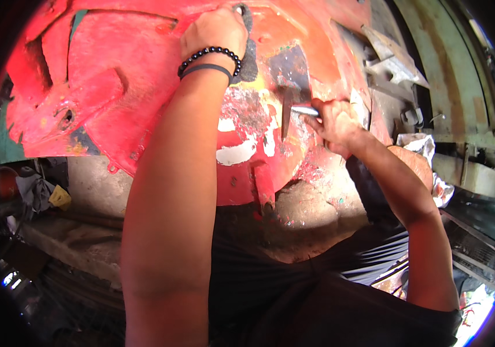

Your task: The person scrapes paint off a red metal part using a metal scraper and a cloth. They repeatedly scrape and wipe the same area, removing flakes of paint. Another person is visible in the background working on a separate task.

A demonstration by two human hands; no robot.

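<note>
One scraper point(293, 113) in right hand point(334, 122), on red panel point(102, 87)

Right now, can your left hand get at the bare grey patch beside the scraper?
Probably yes. The left hand presses a grey cloth on the red panel just above-left of the grey patch; nothing lies between.

L hand point(215, 32) grips top edge of red-painted sheet-metal panel point(102, 75), w/ grey abrasive pad point(249, 55) under fingers. Bead bracelet point(210, 55) on wrist. R hand point(334, 121) closed round metal scraper point(293, 110), blade against flaking paint patch point(247, 121) just left of it. Crumpled rag point(427, 147) right of R forearm.
</note>
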